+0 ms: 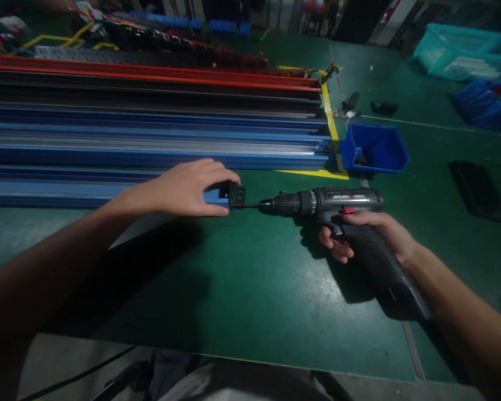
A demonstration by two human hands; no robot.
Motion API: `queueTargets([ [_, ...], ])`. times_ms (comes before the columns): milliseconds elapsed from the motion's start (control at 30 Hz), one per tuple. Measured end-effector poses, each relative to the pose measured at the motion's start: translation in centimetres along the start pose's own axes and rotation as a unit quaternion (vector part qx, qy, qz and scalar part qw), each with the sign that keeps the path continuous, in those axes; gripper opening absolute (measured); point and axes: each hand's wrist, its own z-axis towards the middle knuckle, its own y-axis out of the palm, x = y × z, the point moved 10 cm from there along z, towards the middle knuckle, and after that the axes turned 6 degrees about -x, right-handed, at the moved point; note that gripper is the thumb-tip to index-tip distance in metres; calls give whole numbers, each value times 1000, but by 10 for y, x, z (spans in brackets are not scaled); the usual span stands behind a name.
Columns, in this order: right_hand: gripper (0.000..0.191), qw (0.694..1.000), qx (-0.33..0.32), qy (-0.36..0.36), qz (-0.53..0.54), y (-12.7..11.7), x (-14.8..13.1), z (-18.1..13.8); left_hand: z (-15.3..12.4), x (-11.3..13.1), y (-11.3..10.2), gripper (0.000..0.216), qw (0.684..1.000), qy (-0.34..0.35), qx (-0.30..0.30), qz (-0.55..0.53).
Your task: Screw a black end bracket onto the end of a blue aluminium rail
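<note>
My left hand [190, 188] is closed round the end of a long blue rail [58, 192] lying on the green bench, thumb below and fingers on top. A small black end piece [236, 196] sits on that rail end. My right hand [373, 234] grips the handle of a dark cordless drill [338, 203], held level. Its bit [250, 205] touches the black end piece from the right.
Several long blue, grey and red rails [150, 120] are stacked behind. A blue parts bin [373, 147] stands right of their ends. Teal and blue crates [463, 53] sit far right, and a black flat piece [478, 189] lies on the mat [254, 289].
</note>
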Motion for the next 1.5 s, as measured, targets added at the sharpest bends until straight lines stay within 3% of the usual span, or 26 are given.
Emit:
queueTargets([
  [1500, 44, 1000, 11, -19, -20, -3, 1, 2, -1, 1, 0, 62, 1000, 4, 18, -14],
])
